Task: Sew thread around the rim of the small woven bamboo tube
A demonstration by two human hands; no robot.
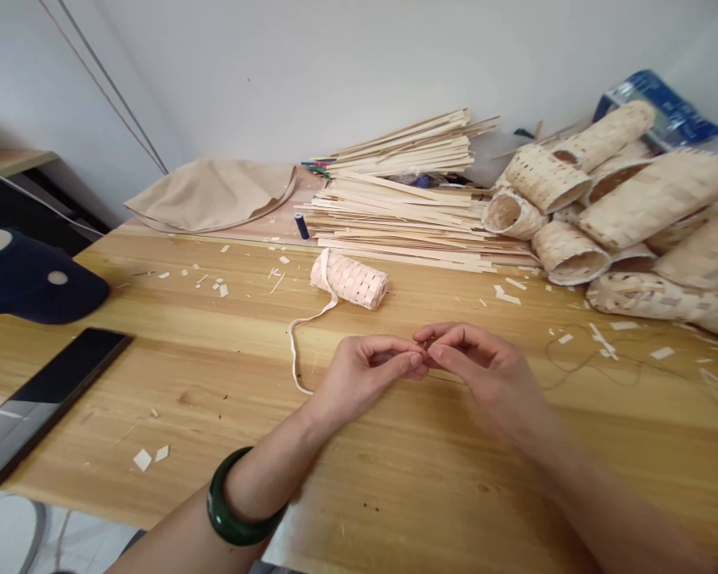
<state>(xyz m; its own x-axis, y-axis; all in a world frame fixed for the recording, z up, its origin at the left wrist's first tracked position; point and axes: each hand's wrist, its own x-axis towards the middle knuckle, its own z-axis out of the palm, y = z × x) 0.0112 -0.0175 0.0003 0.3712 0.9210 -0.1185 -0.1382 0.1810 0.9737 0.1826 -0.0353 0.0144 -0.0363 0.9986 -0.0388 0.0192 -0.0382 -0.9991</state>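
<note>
My left hand (374, 371) and my right hand (484, 367) meet fingertip to fingertip above the table, both closed in a pinch. What lies between the fingertips is too small to make out. A thin dark thread (566, 375) loops on the table at the right, and a fine line leads from it back under my right hand towards the pinch. Just beyond my hands a small woven wood-strip tube (356, 279) rests on its side, with a white tape (296, 343) around its left end trailing down towards my left wrist.
Behind the tube stand a blue thread spool (301, 226) and bundles of thin wood strips (395, 211). Woven tubes (574, 251) are piled at the right. A beige cloth (215, 191) lies at the back left, a phone-like black slab (53, 399) and a navy cap (41, 279) nearer.
</note>
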